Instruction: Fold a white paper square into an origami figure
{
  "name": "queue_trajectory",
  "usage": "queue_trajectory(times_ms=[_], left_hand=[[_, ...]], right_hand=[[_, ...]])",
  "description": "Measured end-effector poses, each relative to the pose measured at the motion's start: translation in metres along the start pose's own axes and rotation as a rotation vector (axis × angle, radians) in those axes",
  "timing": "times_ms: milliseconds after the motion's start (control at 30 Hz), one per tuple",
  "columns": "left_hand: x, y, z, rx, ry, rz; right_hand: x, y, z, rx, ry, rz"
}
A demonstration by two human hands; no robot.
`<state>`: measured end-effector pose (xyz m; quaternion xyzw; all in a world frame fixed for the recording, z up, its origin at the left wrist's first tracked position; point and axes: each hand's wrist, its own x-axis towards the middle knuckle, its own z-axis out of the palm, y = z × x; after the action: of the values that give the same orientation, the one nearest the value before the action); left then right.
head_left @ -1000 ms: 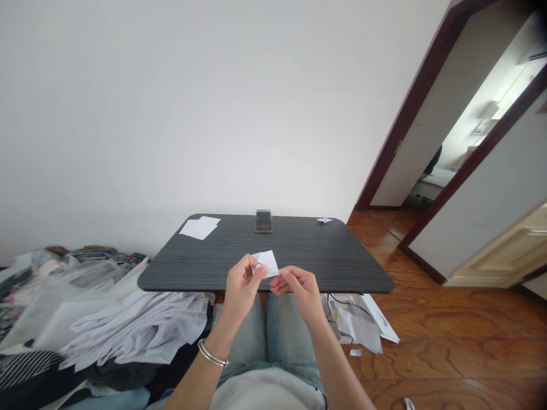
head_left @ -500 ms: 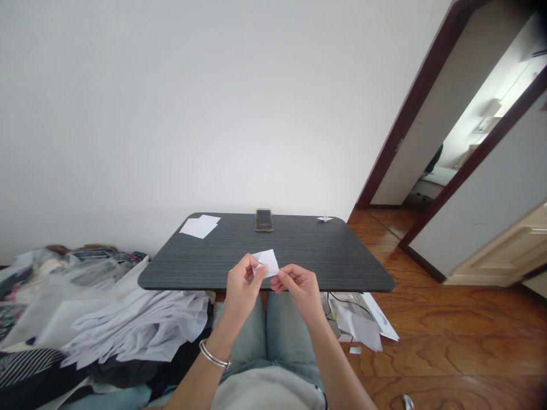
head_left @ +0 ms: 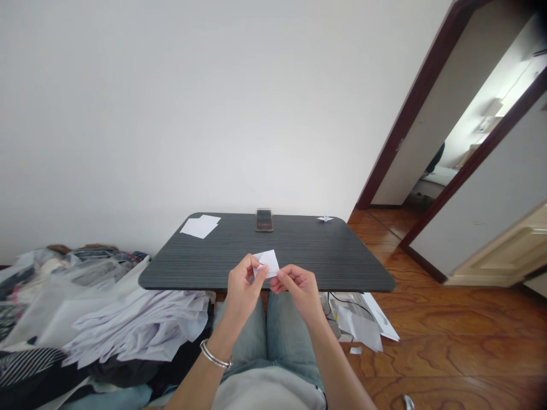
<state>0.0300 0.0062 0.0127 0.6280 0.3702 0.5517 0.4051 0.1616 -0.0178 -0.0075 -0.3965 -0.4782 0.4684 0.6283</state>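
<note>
A small folded piece of white paper (head_left: 269,261) is held up over the near edge of the dark table (head_left: 231,245). My left hand (head_left: 245,282) pinches its left side between thumb and fingers. At the paper's lower right corner, the thumb and fingertips of my right hand (head_left: 298,285) are closed on it. Fold lines show faintly, but the exact shape is too small to make out. A folded paper crane (head_left: 325,218) sits at the table's far right corner. Loose white sheets (head_left: 200,226) lie at the far left.
A phone (head_left: 264,220) leans at the table's back edge, by the white wall. Heaped clothes and white cloth (head_left: 141,324) fill the floor on the left. Papers and a cable (head_left: 359,322) are under the table's right side. A doorway stands at the right.
</note>
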Motion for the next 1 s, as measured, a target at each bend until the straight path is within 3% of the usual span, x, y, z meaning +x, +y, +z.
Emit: queue_trajectory(times_ms=[333,733,1000], left_hand=[[-0.0011,-0.0032,0.0019,0.042,-0.015,0.007],[-0.0020,0.0030,0.0027,-0.092,0.021,-0.059],[-0.0023,0.0014,0.0013,-0.033,-0.031,-0.031]], right_hand=[[0.0028,-0.0014,0.0044,0.026,0.004,0.017],[0.0022,0.0012,0.0025,0.020,0.057,-0.002],[0.0025,0.0031,0.0020,0.024,0.055,-0.008]])
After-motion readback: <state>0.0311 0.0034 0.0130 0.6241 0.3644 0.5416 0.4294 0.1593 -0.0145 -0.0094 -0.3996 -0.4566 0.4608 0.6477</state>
